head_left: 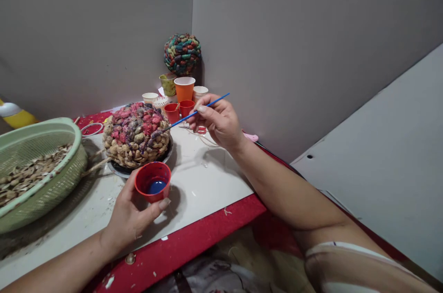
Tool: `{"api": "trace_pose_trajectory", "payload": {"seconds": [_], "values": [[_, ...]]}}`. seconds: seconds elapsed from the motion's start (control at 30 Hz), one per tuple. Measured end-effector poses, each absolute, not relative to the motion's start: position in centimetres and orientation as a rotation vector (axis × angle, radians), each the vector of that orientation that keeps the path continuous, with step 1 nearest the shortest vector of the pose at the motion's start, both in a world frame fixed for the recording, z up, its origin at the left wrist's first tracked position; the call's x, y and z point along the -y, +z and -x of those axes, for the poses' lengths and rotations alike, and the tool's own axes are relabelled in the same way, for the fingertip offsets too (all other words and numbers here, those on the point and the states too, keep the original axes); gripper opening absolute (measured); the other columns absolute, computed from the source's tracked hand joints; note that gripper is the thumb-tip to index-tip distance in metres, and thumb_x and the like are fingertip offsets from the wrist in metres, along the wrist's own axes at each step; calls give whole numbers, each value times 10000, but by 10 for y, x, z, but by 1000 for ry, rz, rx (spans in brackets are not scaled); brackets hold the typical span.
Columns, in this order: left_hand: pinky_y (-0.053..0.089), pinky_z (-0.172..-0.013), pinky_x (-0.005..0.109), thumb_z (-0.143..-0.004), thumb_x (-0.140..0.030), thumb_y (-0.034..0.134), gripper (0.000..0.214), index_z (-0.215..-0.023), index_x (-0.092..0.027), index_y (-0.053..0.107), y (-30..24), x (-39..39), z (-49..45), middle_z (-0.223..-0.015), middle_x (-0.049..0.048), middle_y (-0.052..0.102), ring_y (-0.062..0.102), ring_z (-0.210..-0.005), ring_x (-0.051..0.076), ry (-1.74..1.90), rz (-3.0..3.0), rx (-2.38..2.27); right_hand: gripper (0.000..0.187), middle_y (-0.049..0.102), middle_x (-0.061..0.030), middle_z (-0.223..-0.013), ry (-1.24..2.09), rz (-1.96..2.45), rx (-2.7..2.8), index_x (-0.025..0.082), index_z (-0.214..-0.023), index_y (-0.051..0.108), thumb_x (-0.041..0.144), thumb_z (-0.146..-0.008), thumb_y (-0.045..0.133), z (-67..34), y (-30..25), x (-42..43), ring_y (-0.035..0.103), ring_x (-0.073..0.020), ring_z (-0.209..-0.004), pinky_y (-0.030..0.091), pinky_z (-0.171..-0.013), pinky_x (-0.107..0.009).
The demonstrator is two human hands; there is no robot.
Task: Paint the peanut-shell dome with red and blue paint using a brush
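Observation:
Pinched in my right hand [218, 120] is a thin blue paintbrush [187, 116], its tip touching the right side of a ball covered in peanut shells [138, 134]. The top of that ball is painted pink, purple and grey; its lower part is bare tan shell. It rests on a dark, shallow dish with a pale rim [119, 172]. My left hand [133, 214] is wrapped round a small red cup [153, 187] with blue paint in the bottom, held just in front of the ball.
At the left stands a green mesh basket [65, 134] of peanut shells. Behind the ball are an orange cup [185, 91], small red cups [172, 113] and a multicoloured shell ball [182, 54] against the grey wall. A white ring [92, 129] and a yellow bottle [19, 116] lie left.

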State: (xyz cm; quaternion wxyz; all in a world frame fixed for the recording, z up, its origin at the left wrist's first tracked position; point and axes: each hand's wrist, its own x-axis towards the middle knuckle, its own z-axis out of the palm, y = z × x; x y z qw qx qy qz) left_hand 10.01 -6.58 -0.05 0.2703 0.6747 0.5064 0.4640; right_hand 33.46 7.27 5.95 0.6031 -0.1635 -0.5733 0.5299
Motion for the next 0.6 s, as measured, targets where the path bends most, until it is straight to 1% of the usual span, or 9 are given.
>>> {"api": "trace_pose_trajectory", "payload": {"seconds": [0.17,0.3,0.4,0.6], "values": [[592,-899,376,-731,-369,823,530,-1195,-191,642,1,65,-101,-1129,88,759,728,-1014,259,1244,-1812,-1370,396,702,43,-628,1201,372,1417,200,-835,589,527,-771,803,-333,55,-74,706,-113,-557,572,-506,-204],[588,-909,378,-734,-379,822,541,-1207,-187,641,2,66,-100,-1136,96,762,726,-1016,256,1243,-1823,-1369,399,688,33,-622,1161,393,1421,194,-833,587,526,-775,800,-337,56,-79,688,-108,-552,557,-498,-204],[586,-913,385,-738,-383,818,539,-1208,-184,644,2,65,-100,-1148,103,759,722,-1026,261,1241,-1833,-1371,394,705,29,-634,1148,390,1393,194,-817,592,516,-760,813,-341,58,-81,676,-103,-528,549,-484,-205],[589,-906,355,-751,-353,823,512,-1208,-207,643,0,63,-100,-1143,74,760,726,-1023,242,1254,-1846,-1346,351,721,37,-637,1187,344,1358,193,-809,606,477,-778,810,-338,59,-76,692,-103,-526,554,-480,-196]]}}
